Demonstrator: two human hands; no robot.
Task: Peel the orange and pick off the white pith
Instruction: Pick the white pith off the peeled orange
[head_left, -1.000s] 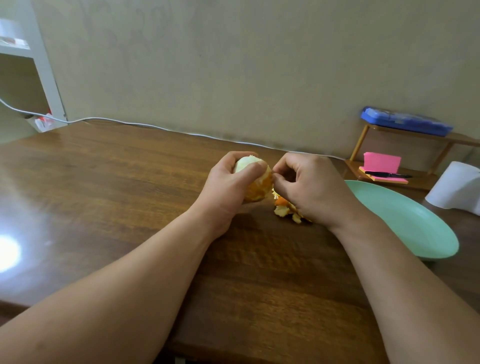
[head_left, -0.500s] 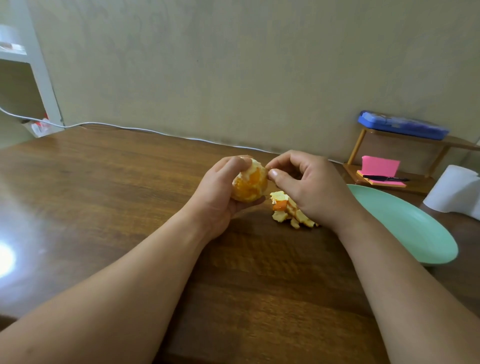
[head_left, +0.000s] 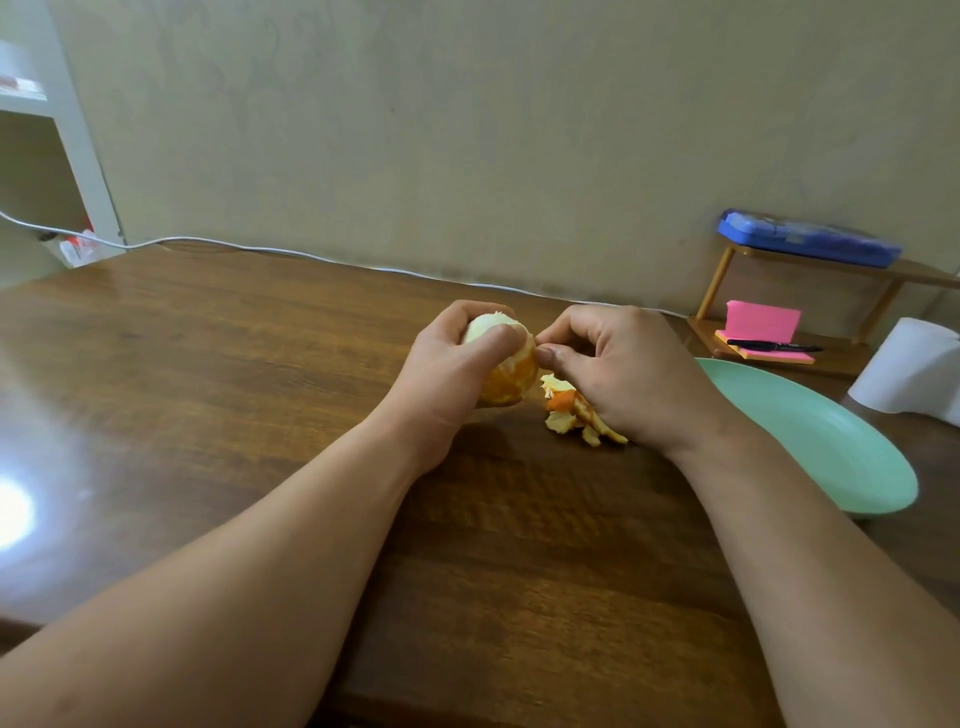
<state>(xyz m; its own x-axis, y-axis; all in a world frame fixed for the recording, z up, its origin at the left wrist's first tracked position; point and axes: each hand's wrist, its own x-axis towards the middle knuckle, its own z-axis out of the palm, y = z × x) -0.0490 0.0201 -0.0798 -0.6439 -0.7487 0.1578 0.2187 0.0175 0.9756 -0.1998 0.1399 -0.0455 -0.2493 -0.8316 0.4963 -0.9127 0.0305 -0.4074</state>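
Orange (head_left: 506, 374) orange and pale yellow; plate (head_left: 831, 441) mint green; table (head_left: 260, 364) brown woodgrain.

Light: dim, even indoor light with a greenish cast. Glare: one white hot spot on the table (head_left: 208, 364), at the frame's left edge. Shadows: soft, below the left hand (head_left: 447, 374) and right hand (head_left: 628, 374). Focus: slightly soft throughout. Distortion: wide-angle bowing toward the margins.

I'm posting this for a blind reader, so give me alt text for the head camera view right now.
Seen from above, a left hand grips a mostly peeled orange at a wooden table while the right hand pinches at its side. Peel scraps lie by the right hand, with a green plate further right.
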